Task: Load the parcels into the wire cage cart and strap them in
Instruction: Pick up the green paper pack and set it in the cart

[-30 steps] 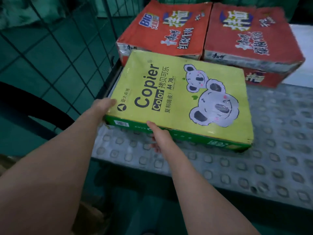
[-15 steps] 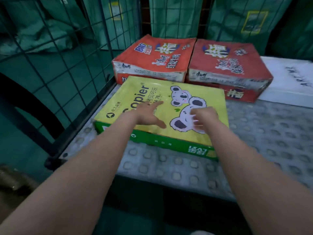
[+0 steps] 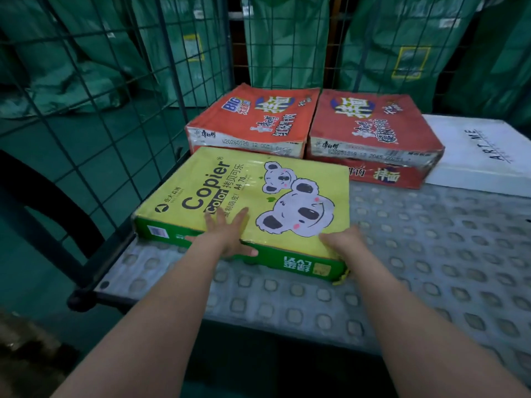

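Note:
A yellow-green box of copier paper [image 3: 287,179] with a koala drawing lies flat on the studded metal deck [image 3: 431,254] of the wire cage cart, next to the left wire wall [image 3: 94,119]. My left hand [image 3: 227,234] lies on its top at the near edge, fingers straight, thumb along the green front face. My right hand [image 3: 343,239] rests on the near right corner of the box. Two red noodle cartons [image 3: 258,116] [image 3: 370,122] stand side by side behind it, touching its far edge.
A white flat box [image 3: 482,150] lies at the back right of the deck. Wire mesh closes the back, with green sacks [image 3: 287,38] hanging behind it. The deck's front edge is open toward me. A brown object [image 3: 26,349] sits on the floor at lower left.
A second ago both hands held the box's near edge. They then lay flat on its top, and have now drawn back to the near edge and corner. The box sits close against the red cartons.

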`<state>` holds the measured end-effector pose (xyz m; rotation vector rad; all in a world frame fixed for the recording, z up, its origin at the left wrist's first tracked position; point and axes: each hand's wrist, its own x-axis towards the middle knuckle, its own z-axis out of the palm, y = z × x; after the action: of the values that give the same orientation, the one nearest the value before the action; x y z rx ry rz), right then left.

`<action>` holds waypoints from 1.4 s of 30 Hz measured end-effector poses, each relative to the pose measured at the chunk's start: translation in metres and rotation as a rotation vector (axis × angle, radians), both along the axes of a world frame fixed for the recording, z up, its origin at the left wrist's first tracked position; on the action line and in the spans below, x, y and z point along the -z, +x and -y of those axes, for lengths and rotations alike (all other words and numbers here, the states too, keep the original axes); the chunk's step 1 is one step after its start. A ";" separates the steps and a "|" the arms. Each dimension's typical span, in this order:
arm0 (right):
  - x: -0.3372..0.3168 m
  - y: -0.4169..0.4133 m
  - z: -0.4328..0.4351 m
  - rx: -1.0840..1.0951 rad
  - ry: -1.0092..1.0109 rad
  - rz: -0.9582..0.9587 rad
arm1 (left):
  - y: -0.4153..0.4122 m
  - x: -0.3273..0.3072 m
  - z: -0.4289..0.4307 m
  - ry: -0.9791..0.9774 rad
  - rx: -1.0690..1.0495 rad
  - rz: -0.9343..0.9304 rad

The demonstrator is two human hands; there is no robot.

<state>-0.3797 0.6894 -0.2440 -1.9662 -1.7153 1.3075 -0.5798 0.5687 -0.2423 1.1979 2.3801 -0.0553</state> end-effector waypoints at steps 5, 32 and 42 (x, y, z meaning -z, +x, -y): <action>0.001 -0.015 -0.004 0.004 -0.124 -0.059 | -0.003 -0.002 0.002 0.077 0.028 0.019; -0.007 0.001 -0.017 -0.001 -0.059 -0.127 | 0.048 -0.044 -0.034 0.015 0.219 -0.065; -0.046 0.161 0.013 0.437 -0.097 -0.431 | 0.215 -0.091 -0.097 0.266 0.617 0.298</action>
<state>-0.2189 0.6768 -0.1977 -1.7950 -0.9783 1.5168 -0.3648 0.6660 -0.1518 1.8818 1.7299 0.2311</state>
